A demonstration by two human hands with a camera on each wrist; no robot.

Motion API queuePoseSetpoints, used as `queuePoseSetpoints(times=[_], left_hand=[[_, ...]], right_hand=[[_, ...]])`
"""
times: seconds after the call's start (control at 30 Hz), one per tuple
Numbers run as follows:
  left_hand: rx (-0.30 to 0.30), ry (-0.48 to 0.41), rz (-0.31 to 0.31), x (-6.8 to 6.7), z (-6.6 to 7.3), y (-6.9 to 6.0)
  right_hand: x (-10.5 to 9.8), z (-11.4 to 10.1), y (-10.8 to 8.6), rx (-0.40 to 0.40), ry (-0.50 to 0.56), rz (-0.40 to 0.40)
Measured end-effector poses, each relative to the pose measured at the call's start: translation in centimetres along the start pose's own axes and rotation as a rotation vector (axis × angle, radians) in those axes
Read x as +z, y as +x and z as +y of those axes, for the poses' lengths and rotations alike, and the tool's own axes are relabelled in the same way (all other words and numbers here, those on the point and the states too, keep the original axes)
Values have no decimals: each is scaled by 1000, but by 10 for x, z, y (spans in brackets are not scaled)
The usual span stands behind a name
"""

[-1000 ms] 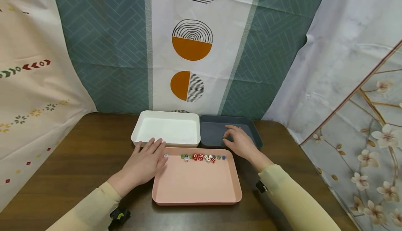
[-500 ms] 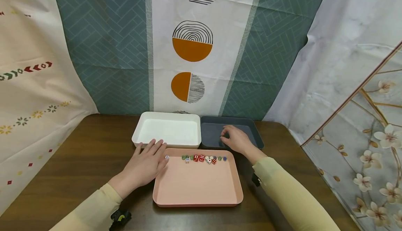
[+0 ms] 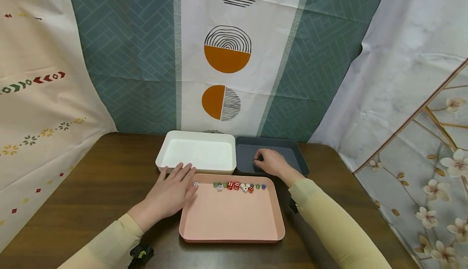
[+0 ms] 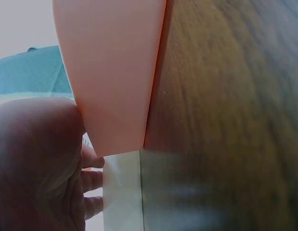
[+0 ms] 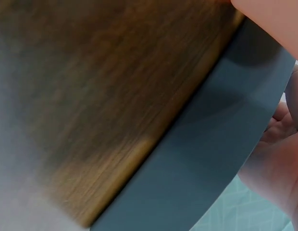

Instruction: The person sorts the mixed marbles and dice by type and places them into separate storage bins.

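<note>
In the head view my left hand (image 3: 169,194) lies with straight, spread fingers at the left rear corner of a pink tray (image 3: 232,220), its fingertips by the front wall of a white tray (image 3: 199,151). Over a dark blue-grey tray (image 3: 246,145), my right hand (image 3: 273,162) hangs with fingers bent inward; whether something small sits between them is hidden. Dice lie along the pink tray's far side: red dice (image 3: 233,186), white dice (image 3: 245,187), and a lone white die (image 3: 196,184) beside my left thumb. Small green pieces (image 3: 217,185) and a blue piece (image 3: 263,187) lie among them.
The white and dark trays stand side by side behind the pink one on a brown wooden table (image 3: 106,187). A patterned cloth (image 3: 146,78) hangs right behind the table's far edge. The pink tray's wall (image 4: 115,72) rises beside my left hand.
My right hand has moved slightly left and toward the dark tray's front, its fingers turning further down. My left hand stays in place. The whole head view has shifted a little.
</note>
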State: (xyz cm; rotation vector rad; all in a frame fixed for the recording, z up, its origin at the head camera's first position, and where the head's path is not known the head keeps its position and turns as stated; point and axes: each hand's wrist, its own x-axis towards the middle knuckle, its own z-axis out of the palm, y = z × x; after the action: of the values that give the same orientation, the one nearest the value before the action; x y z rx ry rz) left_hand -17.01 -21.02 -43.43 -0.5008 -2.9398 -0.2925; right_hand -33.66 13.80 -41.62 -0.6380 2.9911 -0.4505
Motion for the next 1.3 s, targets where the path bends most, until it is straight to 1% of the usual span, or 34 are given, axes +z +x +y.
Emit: queuePoseSetpoints(times=[0.2,0.43,0.6,0.9,1.3], left_hand=[[4,9,3,0,0,0],[-4,1,-9,1,0,1],[-1,8,-4,1,0,0],[3,12,11,1,-1,0],[-1,23,9,1,0,0]], right_hand=[[1,0,7,-4,-5,-2],[1,-3,14,4,-24,-15],[0,-3,20,-1,-62,-20],[-5,-4,29,14,-106,-21],[1,0,38,20,-149,6]])
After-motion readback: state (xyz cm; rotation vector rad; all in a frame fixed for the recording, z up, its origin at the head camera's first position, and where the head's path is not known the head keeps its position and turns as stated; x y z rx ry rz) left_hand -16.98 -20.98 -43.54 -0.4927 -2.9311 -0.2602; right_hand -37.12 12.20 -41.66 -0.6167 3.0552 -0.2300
